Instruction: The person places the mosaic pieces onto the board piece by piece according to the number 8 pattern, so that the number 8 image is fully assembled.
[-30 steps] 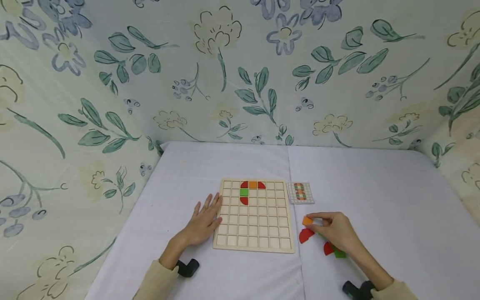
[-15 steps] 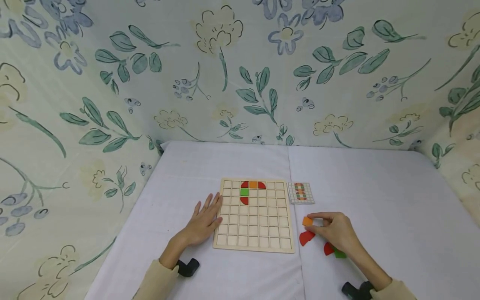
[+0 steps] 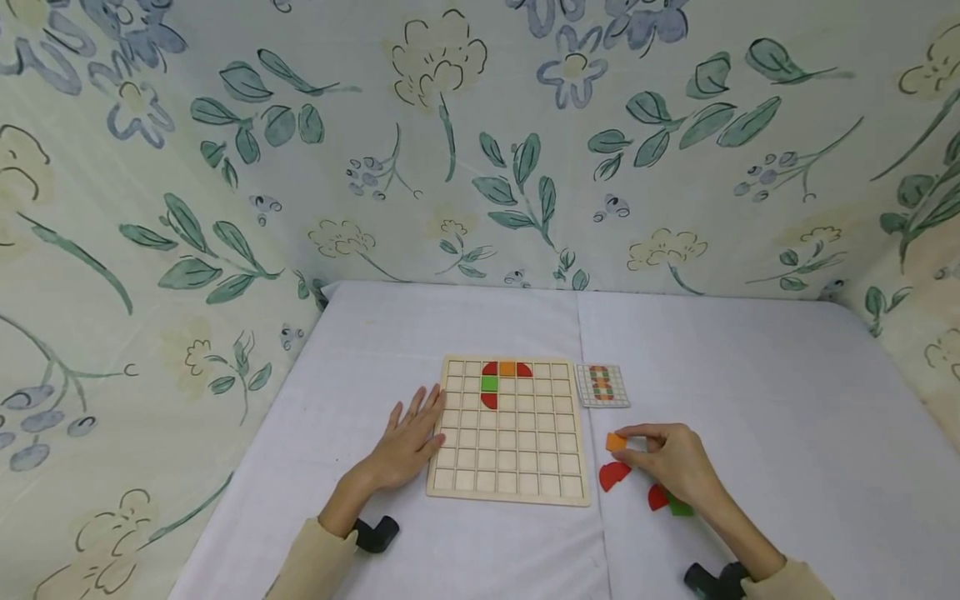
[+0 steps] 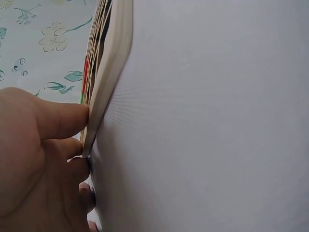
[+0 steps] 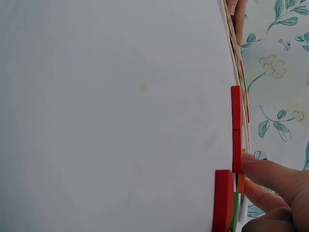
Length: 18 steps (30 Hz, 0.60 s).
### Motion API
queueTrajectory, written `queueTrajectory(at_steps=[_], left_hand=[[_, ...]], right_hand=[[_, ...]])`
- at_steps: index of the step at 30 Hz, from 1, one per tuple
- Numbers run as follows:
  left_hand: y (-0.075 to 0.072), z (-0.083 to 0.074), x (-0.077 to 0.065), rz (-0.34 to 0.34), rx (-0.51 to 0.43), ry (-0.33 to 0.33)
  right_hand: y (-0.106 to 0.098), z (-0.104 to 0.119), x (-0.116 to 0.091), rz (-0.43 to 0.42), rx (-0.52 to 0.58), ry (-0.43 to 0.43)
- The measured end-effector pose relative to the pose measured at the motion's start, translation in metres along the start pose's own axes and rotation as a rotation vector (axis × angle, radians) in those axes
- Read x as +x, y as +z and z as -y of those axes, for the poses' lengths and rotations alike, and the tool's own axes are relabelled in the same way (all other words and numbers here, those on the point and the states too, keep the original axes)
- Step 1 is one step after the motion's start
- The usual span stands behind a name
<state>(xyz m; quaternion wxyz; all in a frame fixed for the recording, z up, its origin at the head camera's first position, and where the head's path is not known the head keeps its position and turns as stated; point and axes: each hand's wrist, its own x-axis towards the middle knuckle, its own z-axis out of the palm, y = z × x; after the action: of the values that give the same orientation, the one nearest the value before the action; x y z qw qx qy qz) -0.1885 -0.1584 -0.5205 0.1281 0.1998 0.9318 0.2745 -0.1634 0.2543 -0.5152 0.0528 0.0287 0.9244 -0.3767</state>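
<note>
My right hand point(image 3: 670, 462) pinches an orange square block point(image 3: 616, 442) between thumb and forefinger, low over the cloth right of the wooden grid board point(image 3: 517, 475). Just below the thumb lie red quarter-circle blocks point(image 3: 614, 477), side by side. Another red block point(image 3: 657, 497) and a green block point(image 3: 680, 506) lie partly beneath that hand. My left hand point(image 3: 405, 450) rests at the board's left edge, fingers extended; in the left wrist view the thumb touches the board's rim point(image 4: 108, 82). Red, orange and green blocks point(image 3: 489, 384) sit in cells near the board's top.
A small pattern card point(image 3: 602, 386) with a coloured grid lies against the board's upper right side. White cloth point(image 3: 750, 367) covers the table. A floral curtain point(image 3: 517, 208) hangs behind and at the sides. Black wrist devices point(image 3: 377, 536) show by both sleeves.
The red quarter-circle blocks under my right thumb have shifted slightly, and a green bit beside the thumb no longer shows. Both hands stay nearly in place.
</note>
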Motion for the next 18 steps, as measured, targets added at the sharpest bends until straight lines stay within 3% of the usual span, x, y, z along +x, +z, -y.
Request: queueTrajectory(at_steps=[10,18], left_hand=[[0.0,0.0,0.0,0.007,0.006,-0.01],[0.0,0.0,0.002,0.014,0.026,-0.012]], right_hand=[[-0.003,0.005,-0.001,0.04,0.03,0.006],[-0.007,0.02,0.001,0.018,-0.005,-0.046]])
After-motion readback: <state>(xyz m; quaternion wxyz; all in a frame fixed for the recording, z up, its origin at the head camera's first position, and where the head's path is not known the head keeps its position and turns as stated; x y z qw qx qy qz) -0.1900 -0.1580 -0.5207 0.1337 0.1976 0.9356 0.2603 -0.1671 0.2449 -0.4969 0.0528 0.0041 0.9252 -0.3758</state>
